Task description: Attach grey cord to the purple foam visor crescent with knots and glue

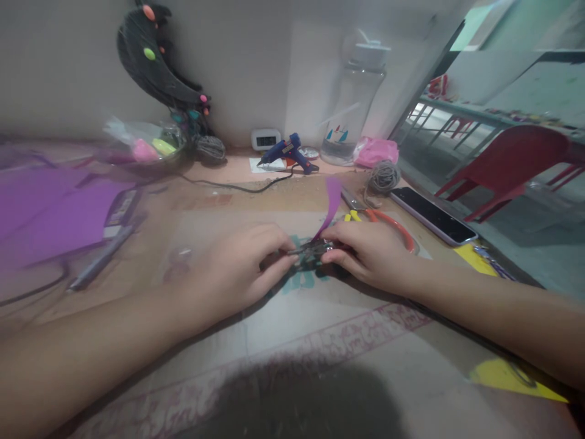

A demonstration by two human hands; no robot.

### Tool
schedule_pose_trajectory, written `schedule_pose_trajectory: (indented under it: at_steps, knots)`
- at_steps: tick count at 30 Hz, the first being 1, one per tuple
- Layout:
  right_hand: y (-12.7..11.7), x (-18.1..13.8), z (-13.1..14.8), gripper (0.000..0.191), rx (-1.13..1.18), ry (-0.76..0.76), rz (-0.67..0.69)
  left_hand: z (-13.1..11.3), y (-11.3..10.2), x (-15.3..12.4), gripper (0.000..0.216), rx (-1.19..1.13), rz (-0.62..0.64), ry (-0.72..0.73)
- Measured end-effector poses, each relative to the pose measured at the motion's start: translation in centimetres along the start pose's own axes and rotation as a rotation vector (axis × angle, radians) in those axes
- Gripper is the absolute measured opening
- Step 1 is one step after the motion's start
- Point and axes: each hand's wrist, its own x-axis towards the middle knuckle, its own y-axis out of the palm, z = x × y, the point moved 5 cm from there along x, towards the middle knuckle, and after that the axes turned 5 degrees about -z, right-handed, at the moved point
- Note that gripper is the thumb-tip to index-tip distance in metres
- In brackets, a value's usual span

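My left hand (256, 262) is closed in a pinch on the left end of a small dark piece with shiny bits (313, 246); blur hides its exact kind. On its right end, my right hand (365, 253) pinches with thumb and forefinger. A purple strip (333, 201) rises in a curve from beside the right fingertips; whether it is joined to the dark piece I cannot tell. Just behind my right hand lie scissors with orange handles (393, 228), partly covered by the hand. Small yellow tips (353, 216) show beside them.
Purple sheets (50, 207) and a grey pen (100, 259) lie left. At the back are a blue glue gun (287, 149), a small digital clock (265, 139), a clear bottle (354, 110) and grey yarn (384, 177). A phone (434, 214) rests near the right edge.
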Motion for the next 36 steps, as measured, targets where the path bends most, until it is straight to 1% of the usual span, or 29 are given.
schedule_pose_trajectory:
  at_steps: [13,20,26,31,36]
  knots:
    - [-0.19,0.03,0.31,0.036,0.062,-0.035,0.018,-0.38,0.05,-0.15,0.010,-0.025,0.024,0.056]
    - [-0.17,0.05,0.21,0.038,0.088,-0.041,0.016,-0.36,0.01,-0.11,0.010,-0.025,0.012,0.063]
    - [-0.15,-0.06,0.03,0.038,0.128,-0.040,0.004,-0.26,0.05,-0.08,0.011,-0.045,0.019,0.024]
    - [-0.30,-0.13,-0.46,0.031,0.159,0.049,-0.030,0.03,0.10,-0.11,0.012,-0.081,0.008,-0.038]
    - [-0.21,-0.16,-0.28,0.032,0.106,0.039,-0.011,0.46,0.11,-0.03,0.013,-0.095,-0.029,-0.061]
